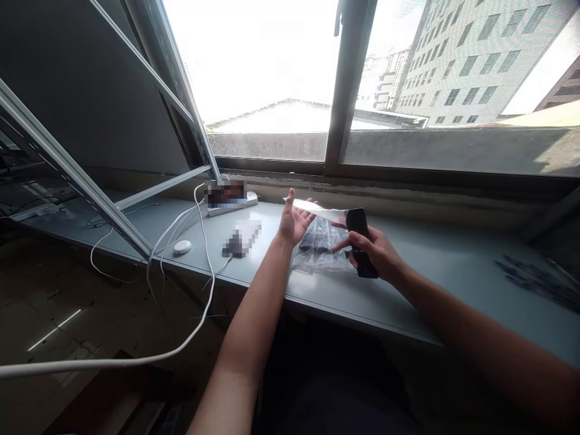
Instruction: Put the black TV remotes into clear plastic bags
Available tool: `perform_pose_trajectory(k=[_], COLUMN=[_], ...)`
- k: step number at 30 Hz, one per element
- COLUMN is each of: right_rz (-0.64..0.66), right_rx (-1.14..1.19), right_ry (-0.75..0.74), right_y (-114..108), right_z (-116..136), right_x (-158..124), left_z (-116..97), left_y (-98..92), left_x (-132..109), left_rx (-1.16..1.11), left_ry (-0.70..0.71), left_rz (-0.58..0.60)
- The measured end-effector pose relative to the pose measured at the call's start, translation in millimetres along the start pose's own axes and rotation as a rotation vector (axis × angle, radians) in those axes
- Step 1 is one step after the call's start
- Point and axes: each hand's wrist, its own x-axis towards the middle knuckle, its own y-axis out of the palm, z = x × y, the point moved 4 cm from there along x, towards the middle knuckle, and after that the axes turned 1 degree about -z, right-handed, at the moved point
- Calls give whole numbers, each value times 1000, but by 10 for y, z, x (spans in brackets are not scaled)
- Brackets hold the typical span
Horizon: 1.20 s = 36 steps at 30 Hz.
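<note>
My right hand [378, 251] is closed round a black remote control [357, 225] with small buttons, held upright above the desk. A thin translucent plastic strip [328, 214] runs from the remote's upper end to my left hand [294, 222]. The left hand has its palm turned up and fingers spread, with the strip lying across by the thumb and fingers; whether it is pinched there is hard to see. Under and between the hands, a clear plastic bag [317, 248] with dark things inside lies on the desk.
The long pale desk [435, 260] runs below a window. At left are a power strip [233, 203], a blurred-out device [240, 238], a round white object [182, 247] and a white cable [206, 302] looping off the edge. Metal frame bars [81, 163] slant at left; a dark patterned item [534, 278] lies right.
</note>
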Motion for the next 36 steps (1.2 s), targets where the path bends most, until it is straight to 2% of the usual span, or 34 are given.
perform_pose_trajectory(k=[5, 11, 17, 25, 30, 36], right_rz=[52, 7, 14, 40, 84, 74], right_rx=[-32, 120, 344, 534, 535, 472], right_ry=[30, 76, 193, 286, 285, 234], right_y=[23, -16, 2, -34, -31, -34], right_z=[-28, -46, -60, -49, -15, -28], right_x=[-7, 26, 38, 43, 30, 24], left_z=[140, 113, 59, 61, 57, 56], left_y=[13, -50, -31, 52, 31, 23], left_x=[46, 100, 76, 9, -8, -14], left_rx=[132, 121, 112, 122, 183, 92], left_ry=[-105, -2, 12, 27, 12, -27], left_rz=[45, -6, -33, 47, 73, 42])
